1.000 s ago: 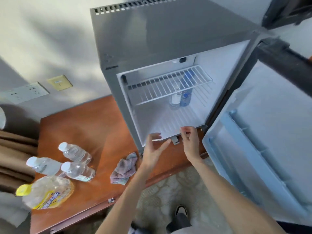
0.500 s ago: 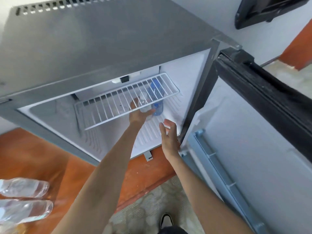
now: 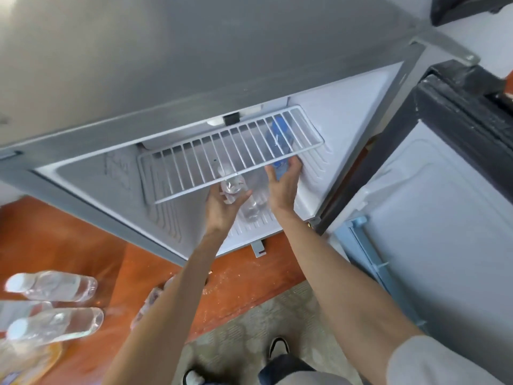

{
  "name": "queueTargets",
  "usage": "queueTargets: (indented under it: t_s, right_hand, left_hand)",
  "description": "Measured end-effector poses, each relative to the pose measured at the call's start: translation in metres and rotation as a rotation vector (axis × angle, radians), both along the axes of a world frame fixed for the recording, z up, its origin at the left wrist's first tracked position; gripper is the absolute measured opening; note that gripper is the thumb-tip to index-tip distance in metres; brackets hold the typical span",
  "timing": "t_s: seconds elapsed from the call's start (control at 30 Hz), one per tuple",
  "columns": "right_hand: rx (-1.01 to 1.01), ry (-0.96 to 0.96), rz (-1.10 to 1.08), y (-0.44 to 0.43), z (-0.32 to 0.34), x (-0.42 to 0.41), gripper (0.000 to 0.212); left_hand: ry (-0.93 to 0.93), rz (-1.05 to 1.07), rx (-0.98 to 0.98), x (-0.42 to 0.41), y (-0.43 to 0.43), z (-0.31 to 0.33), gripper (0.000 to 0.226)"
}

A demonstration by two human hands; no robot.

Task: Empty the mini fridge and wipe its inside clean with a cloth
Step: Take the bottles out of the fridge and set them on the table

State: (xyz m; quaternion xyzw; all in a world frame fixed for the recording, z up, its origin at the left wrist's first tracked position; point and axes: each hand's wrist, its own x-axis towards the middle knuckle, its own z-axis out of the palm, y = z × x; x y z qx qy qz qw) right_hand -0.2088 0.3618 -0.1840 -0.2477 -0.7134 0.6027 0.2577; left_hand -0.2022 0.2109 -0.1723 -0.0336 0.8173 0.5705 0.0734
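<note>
No legible text or labels anywhere.

head view, steeply down, close to fridge (image 3: 194, 65)

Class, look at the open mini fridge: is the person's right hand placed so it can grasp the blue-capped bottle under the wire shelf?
Probably yes. The right hand is already curled around the blue-capped bottle beneath the wire shelf; the door is open and nothing blocks the way out.

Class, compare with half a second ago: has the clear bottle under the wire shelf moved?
Yes. The clear bottle, held in the left hand, has come forward from under the wire shelf, toward the fridge opening.
</note>
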Motion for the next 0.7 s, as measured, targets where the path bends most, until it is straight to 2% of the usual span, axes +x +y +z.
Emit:
queueTargets:
  t_s: [0.07, 0.23, 0.4, 0.47, 0.53, 0.63, 0.7]
  right_hand:
    - [0.053, -0.004, -0.036, -0.005, -0.004, -0.014, 0.076]
    - [0.163, -0.090, -0.126, -0.017, -0.011, -0.039, 0.104]
    - [0.280, -0.014, -0.166, -0.018, -0.012, -0.049, 0.084]
    - [0.315, 0.026, -0.080, -0.018, -0.016, -0.052, 0.076]
    - [0.276, -0.016, 0.041, -0.021, -0.016, -0.049, 0.068]
    - [0.309, -0.029, 0.153, -0.022, -0.017, -0.030, 0.079]
    - [0.332, -0.011, 0.200, -0.020, -0.012, -0.012, 0.080]
  left_hand:
    - [0.042, 0.013, -0.044, 0.015, -0.014, -0.001, 0.068]
    - [0.075, -0.067, -0.085, 0.052, -0.037, -0.004, 0.080]
    - [0.083, -0.070, -0.030, 0.079, -0.048, -0.004, 0.074]
    - [0.069, -0.060, -0.014, 0.087, -0.056, -0.006, 0.070]
    - [0.056, -0.064, -0.028, 0.095, -0.065, -0.007, 0.066]
    - [0.019, -0.068, -0.009, 0.109, -0.080, -0.004, 0.064]
    - [0.002, -0.064, 0.025, 0.122, -0.089, -0.002, 0.073]
